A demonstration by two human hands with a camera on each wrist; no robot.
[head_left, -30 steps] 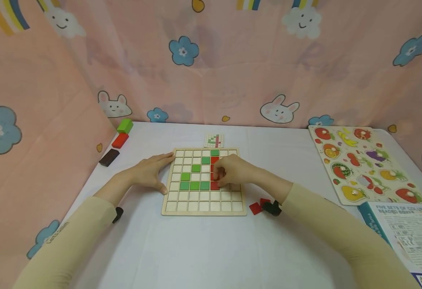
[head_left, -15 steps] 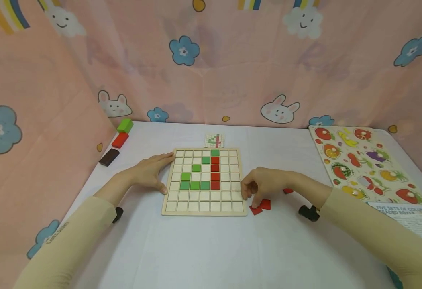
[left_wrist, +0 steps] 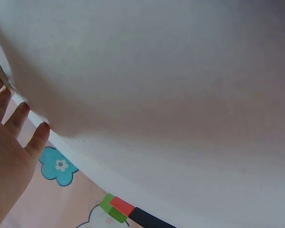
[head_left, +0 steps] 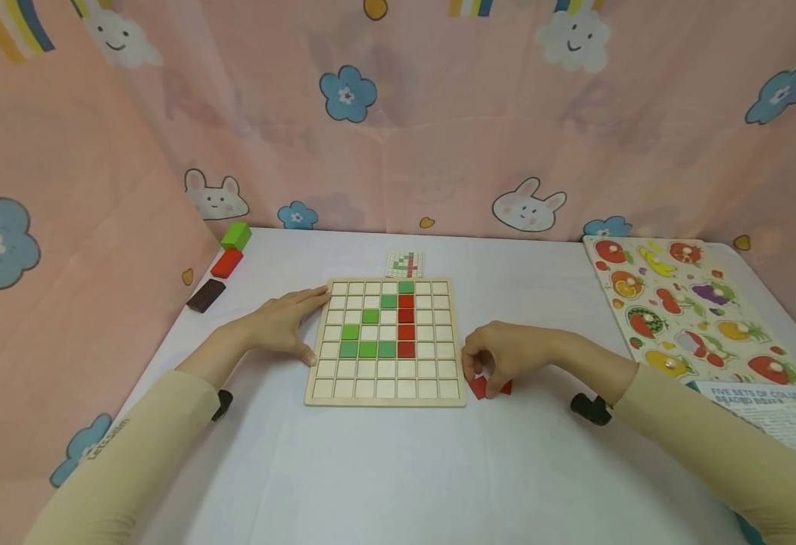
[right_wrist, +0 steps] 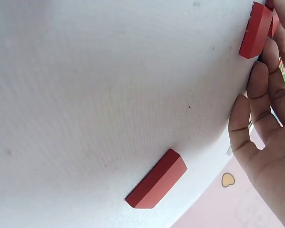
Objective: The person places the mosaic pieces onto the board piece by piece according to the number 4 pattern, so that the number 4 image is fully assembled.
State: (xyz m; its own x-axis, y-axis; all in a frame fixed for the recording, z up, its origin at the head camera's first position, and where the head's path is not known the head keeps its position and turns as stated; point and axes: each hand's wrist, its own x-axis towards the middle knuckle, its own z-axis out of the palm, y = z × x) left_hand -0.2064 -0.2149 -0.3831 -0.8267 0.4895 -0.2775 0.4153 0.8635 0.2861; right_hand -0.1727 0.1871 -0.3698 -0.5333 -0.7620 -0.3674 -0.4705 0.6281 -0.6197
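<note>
Red tile [head_left: 479,387] now pinched by right hand [head_left: 507,356]; left hand [head_left: 278,325] stays flat.

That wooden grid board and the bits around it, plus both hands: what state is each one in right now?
Grid board: flat on the table, partly filled with green and red tiles.
Left hand: fingers straight, resting against the board's left edge.
Right hand: fingers curled over the loose red tiles beside the board, touching one.
Lone red tile: lying flat, untouched.
Pattern card: flat, behind the board.
Fruit puzzle: flat, pieces seated.
</note>
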